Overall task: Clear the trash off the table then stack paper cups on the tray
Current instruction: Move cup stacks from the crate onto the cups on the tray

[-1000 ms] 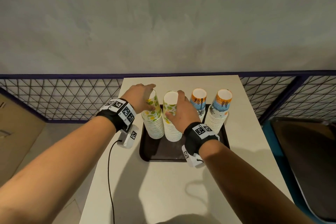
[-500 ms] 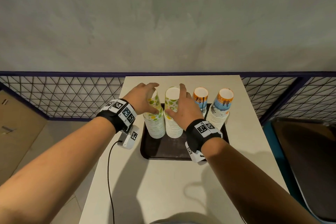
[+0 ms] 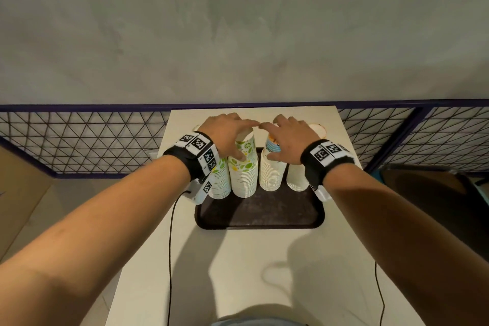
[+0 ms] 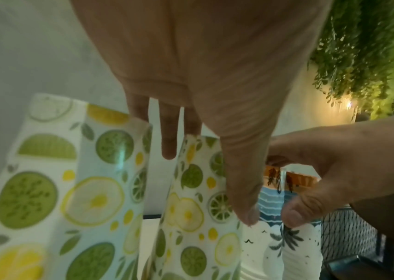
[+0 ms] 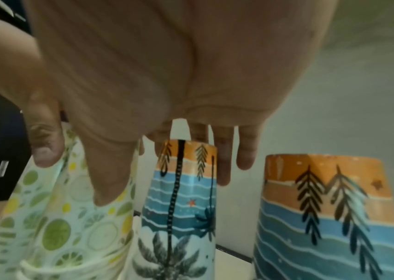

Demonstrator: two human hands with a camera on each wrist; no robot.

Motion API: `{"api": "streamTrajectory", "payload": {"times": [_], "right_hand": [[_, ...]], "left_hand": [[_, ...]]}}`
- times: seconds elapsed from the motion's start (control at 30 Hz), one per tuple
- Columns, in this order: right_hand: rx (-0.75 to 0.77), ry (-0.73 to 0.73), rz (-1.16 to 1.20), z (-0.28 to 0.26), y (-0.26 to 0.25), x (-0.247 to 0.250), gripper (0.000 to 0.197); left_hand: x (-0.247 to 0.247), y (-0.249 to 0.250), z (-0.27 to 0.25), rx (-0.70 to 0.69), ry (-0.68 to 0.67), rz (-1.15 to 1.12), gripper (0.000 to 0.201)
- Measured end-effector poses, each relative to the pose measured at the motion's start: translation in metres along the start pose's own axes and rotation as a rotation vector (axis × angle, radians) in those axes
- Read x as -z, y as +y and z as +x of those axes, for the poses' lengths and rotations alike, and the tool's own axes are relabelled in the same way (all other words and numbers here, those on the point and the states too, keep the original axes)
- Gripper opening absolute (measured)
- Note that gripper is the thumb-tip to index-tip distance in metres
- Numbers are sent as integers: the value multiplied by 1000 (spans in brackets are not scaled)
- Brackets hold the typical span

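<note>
White table bearing a dark tray, where the left hand grips a citrus-print cup stack and the right hand grips the palm-print stack.

Both forearms are bare. Behind the left hand sits a broad black wristband, topped with white code tiles printed in black squares. The right hand has a matching black band with its own tiles. A small white camera block hangs under each wrist — the left block bears another code, the right block looks plain. A thin black left cable and right cable trail down. There is grey-blue clothing at the waist.
</note>
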State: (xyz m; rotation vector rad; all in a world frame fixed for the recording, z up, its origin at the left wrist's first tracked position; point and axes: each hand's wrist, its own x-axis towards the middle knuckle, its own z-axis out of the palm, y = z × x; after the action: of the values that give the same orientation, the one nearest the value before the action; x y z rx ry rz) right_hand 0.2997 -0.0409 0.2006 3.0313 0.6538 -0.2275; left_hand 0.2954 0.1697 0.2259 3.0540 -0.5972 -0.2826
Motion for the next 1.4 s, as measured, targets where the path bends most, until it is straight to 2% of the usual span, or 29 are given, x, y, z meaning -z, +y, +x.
{"api": "streamTrajectory", "payload": {"times": [0.17, 0.23, 0.67, 0.73, 0.83, 0.9, 1.03, 1.1, 1.13, 1.27, 1.3, 1.4], "right_hand": [[-11, -101, 49, 12, 2, 1, 53], [-16, -107, 52, 12, 5, 0, 49], [-22, -99, 71, -1, 2, -6, 48], [-21, -98, 73, -2, 1, -4, 52], [-12, -82, 47, -9, 3, 0, 69], [-9, -14, 65, -16, 9, 10, 72], [-73, 370, 327, -28, 35, 36, 45], [-128, 456, 408, -30, 50, 42, 40], [-150, 418, 405, -31, 57, 42, 43], [-217, 11, 285, -29, 72, 22, 73], [-222, -52, 288, -28, 73, 15, 80], [-208, -108, 313, -21, 70, -2, 88]], "left_hand": [[-5, 1, 5, 21, -14, -11, 91], [-6, 1, 5, 21, -7, -4, 90], [-11, 2, 8, 22, 17, -31, 88], [-11, 2, 8, 24, 8, -43, 89], [-11, 3, 8, 33, -20, -86, 95], [-10, 5, 8, 37, -23, -95, 105], [-2, 18, 10, 2, 102, -64, 114], [3, 30, 12, -51, 150, -81, 110], [3, 37, 14, -83, 160, -78, 107], [0, 62, 23, -161, 123, -19, 96], [-3, 67, 26, -162, 96, 0, 95], [-12, 77, 34, -143, 37, 51, 91]]}}
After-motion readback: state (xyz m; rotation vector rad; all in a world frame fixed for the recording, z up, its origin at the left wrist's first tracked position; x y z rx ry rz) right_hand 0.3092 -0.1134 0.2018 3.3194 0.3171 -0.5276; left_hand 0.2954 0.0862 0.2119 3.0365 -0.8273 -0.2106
